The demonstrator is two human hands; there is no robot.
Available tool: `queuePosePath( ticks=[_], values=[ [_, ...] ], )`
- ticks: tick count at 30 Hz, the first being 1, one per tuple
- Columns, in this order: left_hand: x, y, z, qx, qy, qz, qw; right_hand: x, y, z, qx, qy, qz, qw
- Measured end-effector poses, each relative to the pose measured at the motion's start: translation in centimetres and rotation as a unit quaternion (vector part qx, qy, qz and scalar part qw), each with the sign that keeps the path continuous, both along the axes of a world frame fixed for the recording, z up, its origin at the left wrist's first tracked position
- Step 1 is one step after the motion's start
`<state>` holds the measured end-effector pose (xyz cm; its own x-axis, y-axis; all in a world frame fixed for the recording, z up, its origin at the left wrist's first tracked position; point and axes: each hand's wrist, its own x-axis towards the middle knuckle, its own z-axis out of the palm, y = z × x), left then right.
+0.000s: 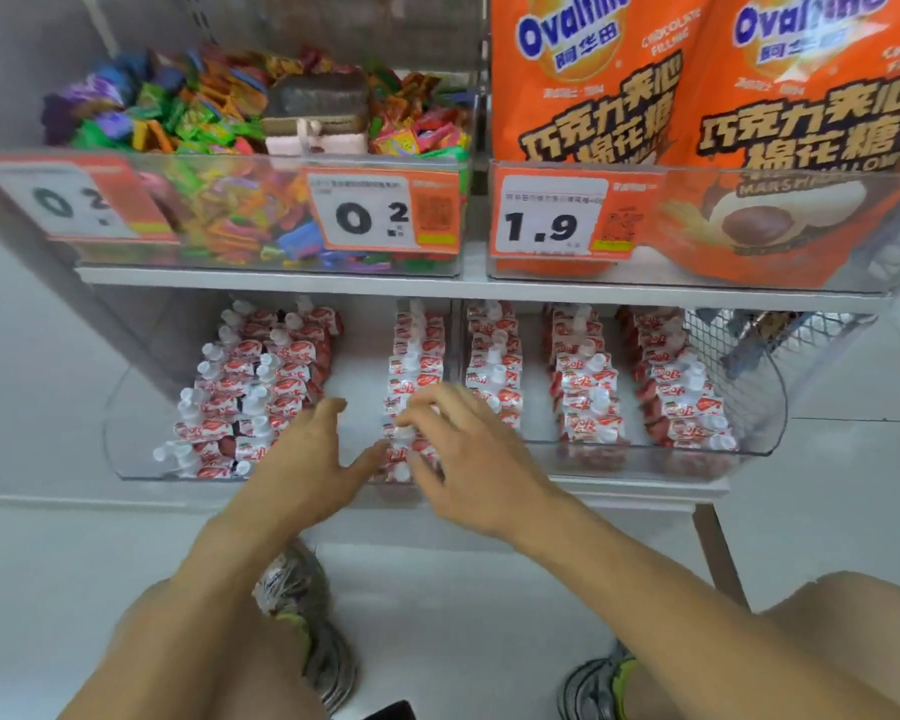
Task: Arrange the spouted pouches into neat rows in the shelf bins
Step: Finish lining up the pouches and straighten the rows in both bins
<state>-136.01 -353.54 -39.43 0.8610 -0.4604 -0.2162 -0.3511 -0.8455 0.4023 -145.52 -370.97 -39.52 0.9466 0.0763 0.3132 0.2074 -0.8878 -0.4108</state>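
Observation:
Red-and-white spouted pouches with white caps stand in rows in two clear bins on the lower shelf. The left bin [126, 449] holds two rows at its left [240, 387] and one row at its right [417, 366]. The right bin [765, 439] holds three rows [588, 387]. My left hand [313, 454] reaches into the left bin with fingers spread, beside the front of the right-hand row. My right hand [458, 449] rests on that row's front pouches, its fingers curled over their caps; a grip is not clear.
The upper shelf carries a clear bin of mixed wrapped sweets [230, 127] and orange marshmallow bags [697, 122], with price tags [380, 210] in front. A wire basket [749, 335] sits at the lower right. My knees and shoes are below, on a pale floor.

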Motion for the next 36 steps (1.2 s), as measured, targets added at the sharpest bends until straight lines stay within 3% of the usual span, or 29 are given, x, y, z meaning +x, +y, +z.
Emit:
queuePosePath(
  ticks=[2,5,8,14,17,20,23,25,26,28,31,33,36],
  values=[
    [1.7,-0.1,-0.3,-0.004,0.14,-0.01,0.99,1.9,-0.1,-0.8,-0.054,-0.006,-0.06,0.997],
    [2.5,-1.2,0.1,-0.102,0.296,-0.02,0.949,2.0,-1.2,-1.6,0.08,0.04,-0.161,0.983],
    [3.0,-2.2,-1.1,-0.154,0.326,-0.089,0.928,1.5,-0.7,-2.2,0.217,0.081,-0.185,0.955],
    [3.7,-2.6,-2.4,-0.182,0.339,-0.113,0.916,1.8,-0.4,-2.8,0.224,0.042,-0.202,0.953],
    [3.5,-1.6,-0.6,-0.141,0.301,-0.127,0.935,1.4,-0.4,-2.3,0.205,0.078,-0.195,0.956],
    [3.9,0.9,0.3,-0.113,0.113,-0.04,0.986,1.3,0.6,-1.0,0.143,0.009,-0.195,0.97],
    [5.3,4.7,1.3,-0.125,-0.078,0.082,0.986,2.4,2.6,0.0,0.125,-0.057,-0.156,0.978],
    [6.8,7.0,1.5,-0.016,-0.072,0.073,0.995,3.7,4.2,0.7,0.117,-0.049,-0.109,0.986],
    [7.3,7.9,1.7,0.031,-0.017,0.05,0.998,4.4,5.1,1.1,0.107,-0.043,-0.08,0.99],
    [8.2,8.7,1.7,0.071,0.104,-0.003,0.992,6.1,7.1,1.8,0.128,0.017,-0.038,0.991],
    [9.4,8.5,1.4,0.096,0.121,-0.06,0.986,8.6,9.2,2.0,0.192,0.214,-0.054,0.956],
    [9.7,7.8,1.4,0.131,0.123,-0.094,0.979,9.5,9.8,2.0,0.223,0.33,-0.058,0.915],
    [10.5,7.4,0.8,0.138,0.143,-0.099,0.975,10.0,9.4,1.6,0.372,0.412,-0.051,0.83]
  ],
)
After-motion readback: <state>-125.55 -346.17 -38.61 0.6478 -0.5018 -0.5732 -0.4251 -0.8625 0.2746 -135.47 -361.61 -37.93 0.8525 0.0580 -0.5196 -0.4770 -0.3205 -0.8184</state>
